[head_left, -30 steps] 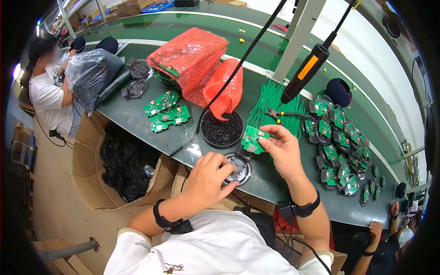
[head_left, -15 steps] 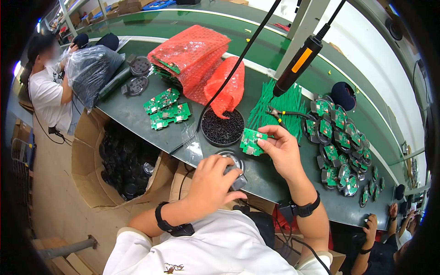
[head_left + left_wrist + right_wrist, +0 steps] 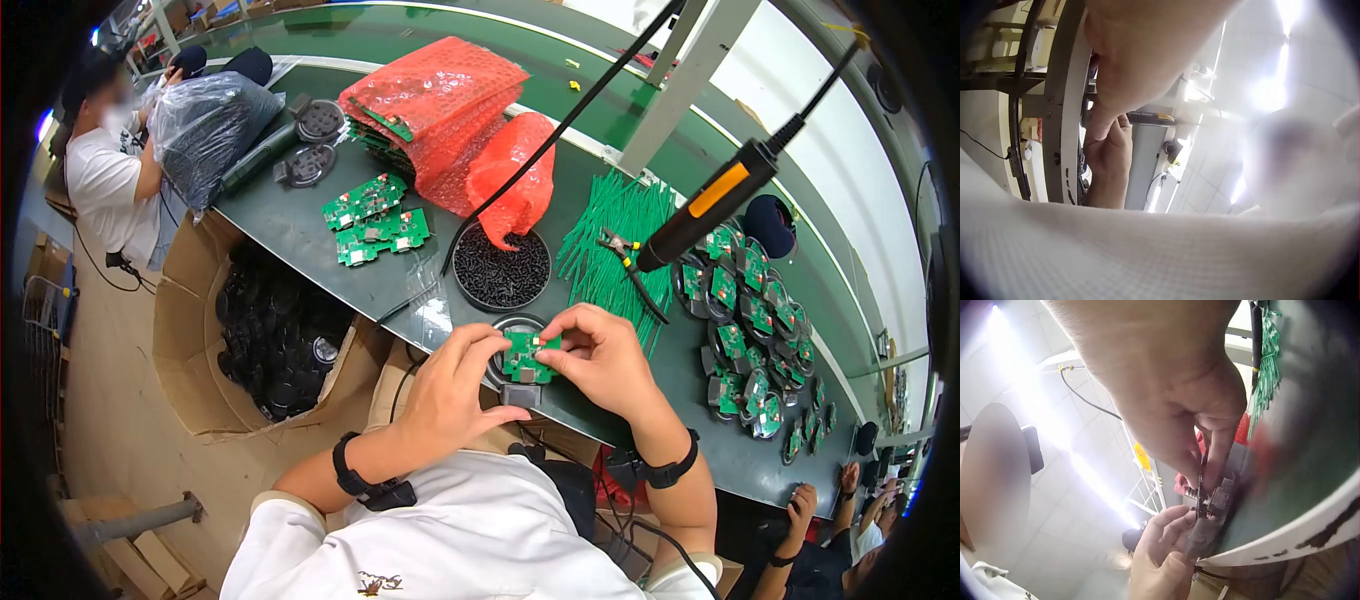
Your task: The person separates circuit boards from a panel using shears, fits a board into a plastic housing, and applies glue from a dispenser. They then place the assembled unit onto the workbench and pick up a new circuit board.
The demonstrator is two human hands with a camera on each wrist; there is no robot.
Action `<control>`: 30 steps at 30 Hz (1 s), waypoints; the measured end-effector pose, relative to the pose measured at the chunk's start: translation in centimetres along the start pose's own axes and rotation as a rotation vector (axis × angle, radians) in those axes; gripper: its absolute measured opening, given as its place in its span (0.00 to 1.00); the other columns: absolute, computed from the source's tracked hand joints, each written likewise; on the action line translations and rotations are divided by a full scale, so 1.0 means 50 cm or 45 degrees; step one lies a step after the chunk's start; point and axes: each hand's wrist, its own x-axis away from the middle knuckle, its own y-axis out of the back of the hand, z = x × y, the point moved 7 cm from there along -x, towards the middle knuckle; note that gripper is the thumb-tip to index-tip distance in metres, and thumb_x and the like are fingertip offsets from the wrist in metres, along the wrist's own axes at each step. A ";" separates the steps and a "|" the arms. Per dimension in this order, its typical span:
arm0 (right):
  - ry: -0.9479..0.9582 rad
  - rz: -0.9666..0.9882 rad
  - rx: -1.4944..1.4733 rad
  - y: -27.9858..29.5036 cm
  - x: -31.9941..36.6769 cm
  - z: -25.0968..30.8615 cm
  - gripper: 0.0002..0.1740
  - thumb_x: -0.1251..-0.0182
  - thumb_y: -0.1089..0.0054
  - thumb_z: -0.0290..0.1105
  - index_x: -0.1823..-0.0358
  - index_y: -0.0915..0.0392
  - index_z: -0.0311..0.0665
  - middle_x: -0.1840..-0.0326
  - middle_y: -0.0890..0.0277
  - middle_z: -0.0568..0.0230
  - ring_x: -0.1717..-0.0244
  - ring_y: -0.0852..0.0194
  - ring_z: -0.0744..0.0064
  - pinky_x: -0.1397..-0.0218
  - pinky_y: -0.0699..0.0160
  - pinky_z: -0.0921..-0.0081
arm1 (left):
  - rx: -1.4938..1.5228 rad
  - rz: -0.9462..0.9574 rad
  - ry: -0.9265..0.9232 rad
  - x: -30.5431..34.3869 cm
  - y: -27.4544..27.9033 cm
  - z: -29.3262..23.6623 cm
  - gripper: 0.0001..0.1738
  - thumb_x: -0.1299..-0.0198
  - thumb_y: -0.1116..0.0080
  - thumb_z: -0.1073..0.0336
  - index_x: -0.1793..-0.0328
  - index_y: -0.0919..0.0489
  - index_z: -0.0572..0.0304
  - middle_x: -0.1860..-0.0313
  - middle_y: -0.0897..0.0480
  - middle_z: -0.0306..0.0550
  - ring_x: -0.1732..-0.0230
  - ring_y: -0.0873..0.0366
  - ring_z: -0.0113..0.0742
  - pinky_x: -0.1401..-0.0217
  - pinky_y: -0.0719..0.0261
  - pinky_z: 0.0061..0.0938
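In the head view my right hand pinches a green circuit board between thumb and fingers. The board lies over a round dark housing with a grey block on its near side. My left hand holds the housing from the left, fingers at the board's left edge and thumb by the block. From the right wrist the board appears edge-on beneath the right hand's fingers, with the left hand close below. The left wrist view hides the work behind the hand.
Small black screws fill a dish behind the housing. A hanging electric screwdriver, cutters and green strips are to the right, beyond them housings with boards. Leftward are loose boards, red bubble wrap and a cardboard box.
The left hand has turned the housing so its block faces the near side. My right hand has brought the board leftward and down over the housing. The head view has shifted slightly.
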 end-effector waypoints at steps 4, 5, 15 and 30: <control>0.166 0.033 0.325 0.000 -0.001 0.035 0.12 0.43 0.24 0.22 0.59 0.17 0.35 0.61 0.21 0.63 0.67 0.19 0.73 0.66 0.19 0.76 | -0.048 -0.002 -0.053 -0.002 0.000 0.000 0.44 0.61 0.16 0.52 0.38 0.24 0.63 0.40 0.24 0.55 0.43 0.21 0.56 0.42 0.20 0.43; 0.226 0.022 0.365 -0.001 -0.001 0.039 0.12 0.44 0.24 0.23 0.60 0.17 0.35 0.60 0.21 0.62 0.68 0.19 0.72 0.66 0.19 0.75 | -0.057 -0.008 -0.087 -0.003 0.000 -0.001 0.44 0.61 0.16 0.52 0.38 0.24 0.63 0.39 0.24 0.55 0.43 0.21 0.55 0.42 0.20 0.43; 0.223 0.059 0.362 -0.008 -0.004 0.032 0.13 0.44 0.23 0.24 0.58 0.16 0.37 0.56 0.21 0.62 0.65 0.19 0.71 0.64 0.18 0.75 | -0.163 0.156 -0.174 -0.005 0.000 0.000 0.31 0.54 0.21 0.59 0.42 0.17 0.58 0.31 0.22 0.52 0.40 0.20 0.54 0.40 0.19 0.41; 0.530 -0.133 0.477 0.006 0.002 0.068 0.19 0.50 0.23 0.22 0.53 0.13 0.37 0.57 0.16 0.57 0.58 0.15 0.57 0.55 0.16 0.68 | 0.029 -0.114 -0.064 -0.067 0.039 -0.013 0.19 0.44 0.27 0.69 0.47 0.16 0.62 0.51 0.15 0.54 0.51 0.17 0.53 0.46 0.19 0.41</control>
